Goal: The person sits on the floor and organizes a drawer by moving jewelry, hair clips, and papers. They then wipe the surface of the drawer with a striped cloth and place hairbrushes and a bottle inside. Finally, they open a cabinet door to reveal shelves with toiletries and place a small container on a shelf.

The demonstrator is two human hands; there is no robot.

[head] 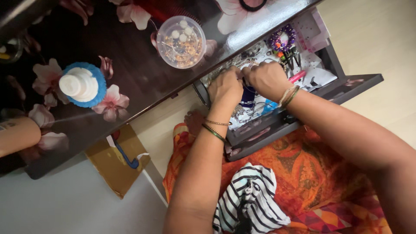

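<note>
both hands reach into an open drawer [346, 89] crowded with jewellery and small trinkets. the left hand [225, 89] and right hand [268, 80] sit side by side, fingers curled down and almost touching at the knuckles; i cannot tell what, if anything, they pinch. just below them, at six o'clock, stands a dark blue bangle stack [248, 97]. a purple bead bracelet [282, 38] lies at one o'clock from the right hand, a pink pen [298, 76] at three. on the floral tabletop [143, 73], a clear round box of beads [181, 42] rests at ten o'clock of the left hand.
</note>
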